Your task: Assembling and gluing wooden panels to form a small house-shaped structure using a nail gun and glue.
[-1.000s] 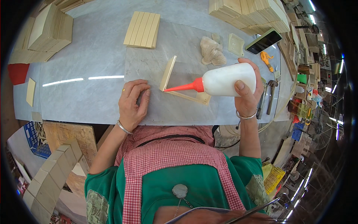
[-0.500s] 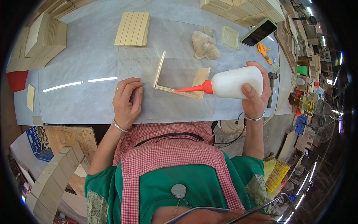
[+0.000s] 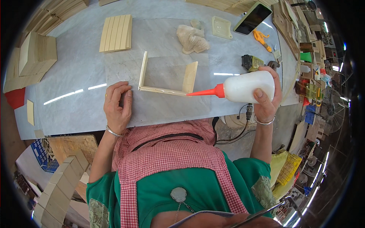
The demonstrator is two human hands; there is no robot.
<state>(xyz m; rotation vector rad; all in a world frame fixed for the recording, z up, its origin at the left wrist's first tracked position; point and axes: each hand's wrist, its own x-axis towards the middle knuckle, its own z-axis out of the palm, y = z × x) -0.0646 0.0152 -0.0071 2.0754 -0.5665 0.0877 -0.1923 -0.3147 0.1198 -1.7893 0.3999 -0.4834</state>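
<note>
My right hand (image 3: 266, 100) is wrapped round a white squeeze glue bottle (image 3: 247, 86) with a red nozzle, held on its side. Its tip touches or nearly touches the near edge of a three-sided wooden frame (image 3: 161, 90), close to the right corner. The frame's thin pale boards stand on edge, and its far side has no board. Left of the frame, my left hand (image 3: 118, 102) rests on the table with fingers loosely curled and the thumb apart. Nothing shows in it.
A grey table (image 3: 76, 72) carries pale board strips (image 3: 116, 33), stacked boards (image 3: 38, 57), a crumpled cloth (image 3: 191, 39), a small dish (image 3: 221, 27), a phone (image 3: 253, 18) and an orange tool (image 3: 262, 40). A dark-and-yellow tool (image 3: 252, 62) lies behind the bottle.
The nozzle tip has travelled right along the frame's near edge to near the right corner. The whole view has shifted, bringing the dark-and-yellow tool into sight. My left hand still rests on the table.
</note>
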